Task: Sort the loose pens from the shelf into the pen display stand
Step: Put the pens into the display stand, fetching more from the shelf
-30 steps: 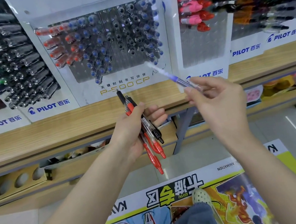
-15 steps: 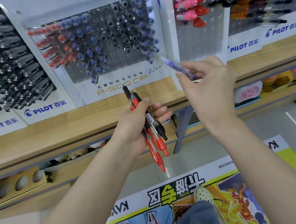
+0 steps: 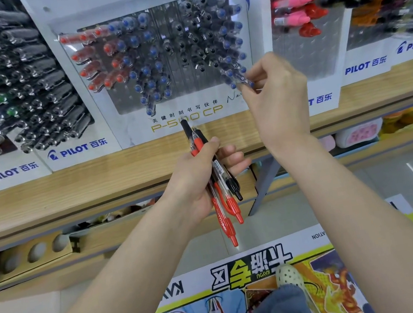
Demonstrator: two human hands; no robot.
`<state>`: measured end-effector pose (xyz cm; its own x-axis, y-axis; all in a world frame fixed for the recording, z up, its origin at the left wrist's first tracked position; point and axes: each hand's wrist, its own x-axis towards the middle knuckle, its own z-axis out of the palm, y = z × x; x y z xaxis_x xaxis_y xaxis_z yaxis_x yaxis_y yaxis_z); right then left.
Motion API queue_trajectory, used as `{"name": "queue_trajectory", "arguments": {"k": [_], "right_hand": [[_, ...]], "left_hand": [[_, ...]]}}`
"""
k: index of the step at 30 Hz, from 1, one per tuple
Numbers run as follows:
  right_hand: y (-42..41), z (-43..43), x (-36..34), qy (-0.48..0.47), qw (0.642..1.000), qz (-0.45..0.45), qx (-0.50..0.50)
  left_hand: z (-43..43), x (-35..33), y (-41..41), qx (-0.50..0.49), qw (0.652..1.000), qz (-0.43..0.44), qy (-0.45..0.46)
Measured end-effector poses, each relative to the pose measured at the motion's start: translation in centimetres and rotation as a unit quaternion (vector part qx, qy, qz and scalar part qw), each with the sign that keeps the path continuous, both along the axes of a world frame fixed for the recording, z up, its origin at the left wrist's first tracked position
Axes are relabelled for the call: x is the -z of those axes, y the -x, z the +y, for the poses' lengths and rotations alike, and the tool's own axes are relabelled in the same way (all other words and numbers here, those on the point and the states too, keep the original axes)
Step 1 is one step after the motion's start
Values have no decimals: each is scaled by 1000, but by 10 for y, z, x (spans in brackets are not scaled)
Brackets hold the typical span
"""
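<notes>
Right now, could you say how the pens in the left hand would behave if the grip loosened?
The pens look like stiff, smooth plastic, so they would probably slide out rather than bend. Their ends hang free below the left hand, so they would likely drop straight down.

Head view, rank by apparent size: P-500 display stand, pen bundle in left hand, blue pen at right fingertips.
1. P-500 display stand
2. pen bundle, nearer the camera
3. blue pen, blurred, only partly visible
</notes>
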<state>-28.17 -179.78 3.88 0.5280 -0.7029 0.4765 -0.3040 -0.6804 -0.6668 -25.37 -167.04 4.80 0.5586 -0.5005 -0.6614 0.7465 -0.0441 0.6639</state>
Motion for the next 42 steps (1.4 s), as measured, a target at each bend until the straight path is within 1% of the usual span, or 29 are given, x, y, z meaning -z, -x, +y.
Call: {"name": "queue_trajectory", "arguments": {"k": [4,8,12,19,26,28,31,32,36,39,40,42], "right_hand": [[-1,2,5,-16,1000,-15,-11],[12,12,10,-5,999,-22,-29],[10,7,5,-39,998,-48,-13],[9,5,2,-71,997,-32,-25],[24,10,0,-119,991,33,-52],[34,14,0,-155,980,81,-95],[47,29,0,-221,939,174,-196],[50,35,-1,-238,926,193,-221],[54,53,4,-272,894,242,-260],[57,57,3,-351,869,226,-264],[59,57,2,-368,867,214,-259],[62,56,1,-349,885,201,-236]], "left_hand": [[3,0,-3,11,1000,3,-3],[5,-1,-7,6,1000,11,11],[6,0,-9,17,1000,17,8],[7,2,-11,24,1000,16,12],[6,2,-8,22,999,-2,34],[5,4,-6,14,999,-12,33],[6,7,-4,2,999,-17,30],[6,8,-3,3,999,-17,30],[8,5,2,-20,999,-11,43],[12,6,2,-33,998,-15,43],[14,6,2,-27,999,-19,41],[17,5,4,-14,999,-27,34]]}}
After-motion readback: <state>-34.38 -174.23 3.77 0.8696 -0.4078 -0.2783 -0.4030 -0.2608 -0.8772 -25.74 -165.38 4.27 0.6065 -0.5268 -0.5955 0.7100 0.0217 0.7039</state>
